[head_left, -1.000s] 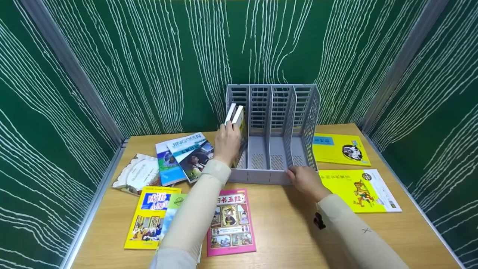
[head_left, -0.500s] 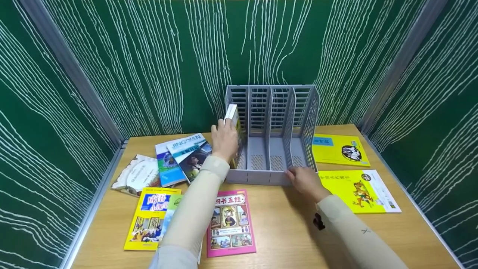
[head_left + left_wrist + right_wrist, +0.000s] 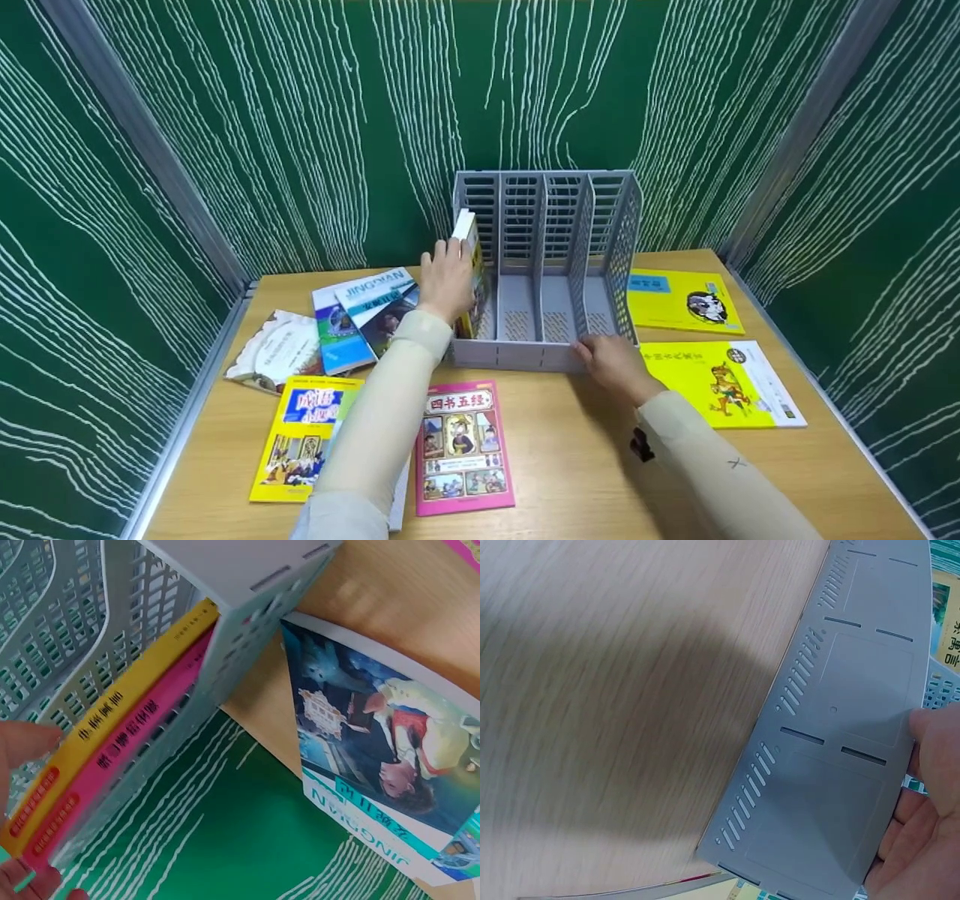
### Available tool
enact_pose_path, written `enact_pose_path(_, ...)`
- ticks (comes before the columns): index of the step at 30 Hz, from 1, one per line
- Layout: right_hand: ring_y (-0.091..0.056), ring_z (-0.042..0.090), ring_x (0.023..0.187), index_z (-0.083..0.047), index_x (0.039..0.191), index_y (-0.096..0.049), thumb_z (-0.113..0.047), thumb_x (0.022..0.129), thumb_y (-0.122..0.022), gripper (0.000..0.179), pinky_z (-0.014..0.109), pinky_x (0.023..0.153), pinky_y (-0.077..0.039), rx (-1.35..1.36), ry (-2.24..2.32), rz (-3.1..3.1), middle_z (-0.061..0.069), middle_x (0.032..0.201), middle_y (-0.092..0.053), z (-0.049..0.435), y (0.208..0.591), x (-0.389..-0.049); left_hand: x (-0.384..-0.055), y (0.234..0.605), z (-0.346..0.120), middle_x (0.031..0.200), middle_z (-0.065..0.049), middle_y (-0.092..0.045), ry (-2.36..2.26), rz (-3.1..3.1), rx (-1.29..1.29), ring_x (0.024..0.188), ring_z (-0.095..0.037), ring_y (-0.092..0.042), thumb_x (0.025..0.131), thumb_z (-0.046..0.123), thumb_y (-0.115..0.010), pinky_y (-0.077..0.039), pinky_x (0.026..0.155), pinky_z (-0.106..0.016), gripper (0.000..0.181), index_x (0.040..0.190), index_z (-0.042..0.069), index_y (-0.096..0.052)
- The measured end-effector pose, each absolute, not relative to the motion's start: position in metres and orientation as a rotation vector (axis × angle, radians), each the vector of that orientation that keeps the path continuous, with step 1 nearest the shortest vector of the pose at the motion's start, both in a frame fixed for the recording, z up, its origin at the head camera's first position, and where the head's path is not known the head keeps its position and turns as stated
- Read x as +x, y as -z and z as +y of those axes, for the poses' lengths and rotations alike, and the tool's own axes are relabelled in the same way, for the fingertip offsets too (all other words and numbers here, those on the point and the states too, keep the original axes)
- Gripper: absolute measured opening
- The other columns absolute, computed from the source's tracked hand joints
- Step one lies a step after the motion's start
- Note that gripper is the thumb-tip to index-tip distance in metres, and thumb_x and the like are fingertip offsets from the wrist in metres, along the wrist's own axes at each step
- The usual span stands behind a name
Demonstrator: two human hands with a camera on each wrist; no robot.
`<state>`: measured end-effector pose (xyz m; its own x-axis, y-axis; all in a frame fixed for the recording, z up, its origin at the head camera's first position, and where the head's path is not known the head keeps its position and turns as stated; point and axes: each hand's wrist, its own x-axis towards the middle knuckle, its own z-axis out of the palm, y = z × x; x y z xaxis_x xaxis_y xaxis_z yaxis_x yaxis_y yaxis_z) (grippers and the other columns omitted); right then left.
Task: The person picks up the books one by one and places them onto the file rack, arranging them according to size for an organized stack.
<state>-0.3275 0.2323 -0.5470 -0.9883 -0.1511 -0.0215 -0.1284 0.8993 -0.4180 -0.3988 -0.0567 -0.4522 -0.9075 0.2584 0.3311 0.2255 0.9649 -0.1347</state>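
Note:
A grey four-slot magazine rack (image 3: 517, 354) stands at the back of the table. Two books, one with a yellow spine (image 3: 112, 709) and one with a pink spine (image 3: 142, 720), stand side by side in its leftmost slot, against the outer wall. My left hand (image 3: 447, 279) holds their upper ends. In the left wrist view its thumb is at the yellow book's side and its fingertips are at the spines' ends. My right hand (image 3: 613, 366) grips the rack's front lip near the right corner, thumb on one side and fingers curled over the other.
Left on the table lie a scalloped white book (image 3: 281, 349), a JINGQIAN book (image 3: 379, 307) over a blue one (image 3: 341, 337), and a yellow comic (image 3: 292, 450). A pink book (image 3: 465, 450) lies in front. Two yellow books (image 3: 686, 300) lie at the right. Green walls enclose the table.
The two book tops, spread apart a second ago, have come together against the slot's left wall. My left hand has shifted slightly left and down. My right hand stays on the rack.

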Motion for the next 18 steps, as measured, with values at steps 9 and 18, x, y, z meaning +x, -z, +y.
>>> enact_pose_path(9,-0.062,0.030,0.084,0.003,0.129,-0.068,-0.030,0.113,-0.058,0.038,0.048,0.080,-0.057,-0.275,0.680,3.016,0.017,0.100,-0.073,0.233,0.541,-0.320,-0.392,0.453,-0.078,0.151,-0.017,-0.056,-0.039,-2.738,-0.555,0.136,-0.035,-0.054,0.102,0.034,-0.075,-0.054,0.110,-0.050,0.073,0.163,0.006,-0.046)
enact_pose_path(18,-0.069,0.044,0.119,0.006,0.145,-0.060,-0.032,0.112,-0.062,0.050,0.062,0.111,-0.055,-0.253,0.666,3.028,0.030,0.137,-0.069,0.230,0.531,-0.316,-0.380,0.453,-0.105,0.149,-0.022,-0.057,0.048,-2.613,-0.671,0.134,-0.039,-0.056,0.102,0.028,-0.076,-0.055,0.110,-0.052,0.061,0.152,0.001,-0.054)
